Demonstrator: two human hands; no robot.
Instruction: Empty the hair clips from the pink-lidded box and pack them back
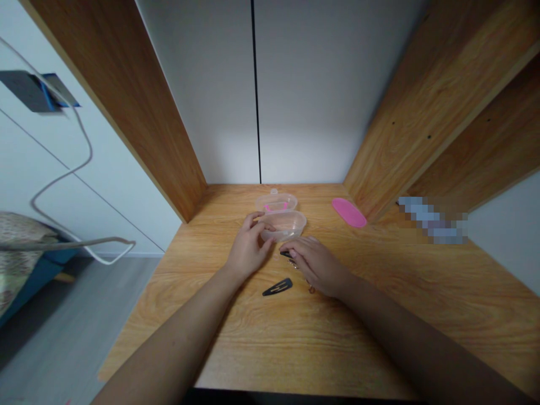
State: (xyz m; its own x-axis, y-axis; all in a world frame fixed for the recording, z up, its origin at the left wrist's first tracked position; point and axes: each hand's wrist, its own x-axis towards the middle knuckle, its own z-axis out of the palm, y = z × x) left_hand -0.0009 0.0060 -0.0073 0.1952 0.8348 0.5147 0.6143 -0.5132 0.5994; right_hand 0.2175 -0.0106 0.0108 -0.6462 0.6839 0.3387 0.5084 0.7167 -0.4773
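A: What is the surface here?

B: A light wooden desk (379,315) with strong grain, set in an alcove. Wooden side panels (139,112) rise left and right, and a white back wall (320,90) with a dark vertical seam closes it off. To the left the room opens: grey floor, white cabinet fronts, a pale cable (80,169) hanging in a loop, and a patterned cushion at the edge.

A: And the hands?

B: The left hand (247,250) curls loosely round the near left edge of a clear plastic case (287,224), fingers touching its rim. The case lies open near the back of the desk; its hinged lid behind it shows something pink inside. The right hand (316,264) lies palm down just beside the case, fingers bent over a small dark hair clip (286,254); whether it actually grips it I cannot tell.

A: Anything else on the desk?

B: A black snap hair clip (277,287) between the wrists, and a pink oval lid (349,212) well to the right, near the panel.
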